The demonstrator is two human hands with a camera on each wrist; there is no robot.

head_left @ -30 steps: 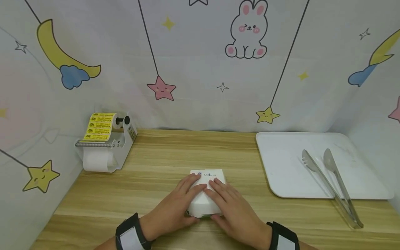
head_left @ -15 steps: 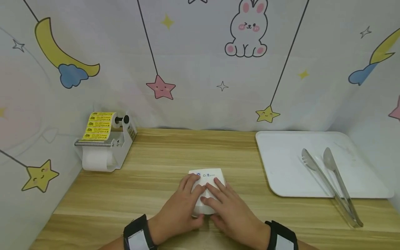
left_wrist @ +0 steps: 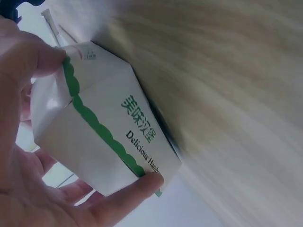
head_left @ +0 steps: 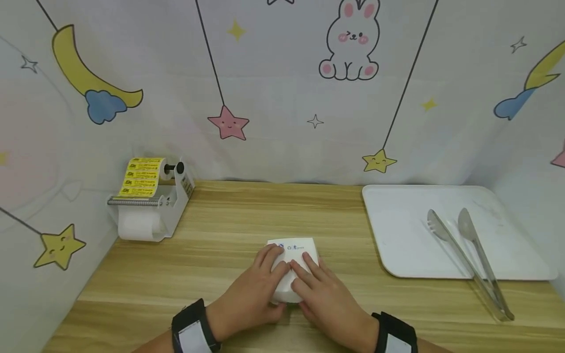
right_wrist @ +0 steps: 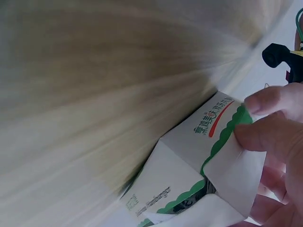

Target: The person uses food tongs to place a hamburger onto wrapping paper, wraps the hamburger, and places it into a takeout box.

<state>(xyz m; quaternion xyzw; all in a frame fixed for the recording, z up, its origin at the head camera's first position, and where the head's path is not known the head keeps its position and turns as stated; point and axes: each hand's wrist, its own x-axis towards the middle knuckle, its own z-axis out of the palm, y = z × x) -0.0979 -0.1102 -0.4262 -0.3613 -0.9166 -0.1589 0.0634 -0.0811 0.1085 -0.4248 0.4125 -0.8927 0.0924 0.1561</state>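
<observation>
A white paper hamburger box (head_left: 293,254) with green scalloped trim sits on the table in the middle of the head view. My left hand (head_left: 248,296) grips its left side, fingers over the top and thumb at the near face. From the right, my right hand (head_left: 332,305) holds it in the same way. In the left wrist view one finger lies along the printed side of the box (left_wrist: 104,127). The right wrist view has thumb and finger at the green edge of the box (right_wrist: 187,146); a dark gap shows at a corner under the lid flap.
On the left stands a label dispenser (head_left: 176,211) with a roll of yellow labels (head_left: 141,177). A white tray (head_left: 401,230) lies at the right, with metal tongs (head_left: 478,274) resting across its near edge. A printed curtain (head_left: 273,98) closes off the back of the wooden table (head_left: 229,215).
My left hand has shifted slightly to the right, its thumb now closer to the middle of the box's near face. The right hand's fingers have moved a little on the lid; the box stays about in place.
</observation>
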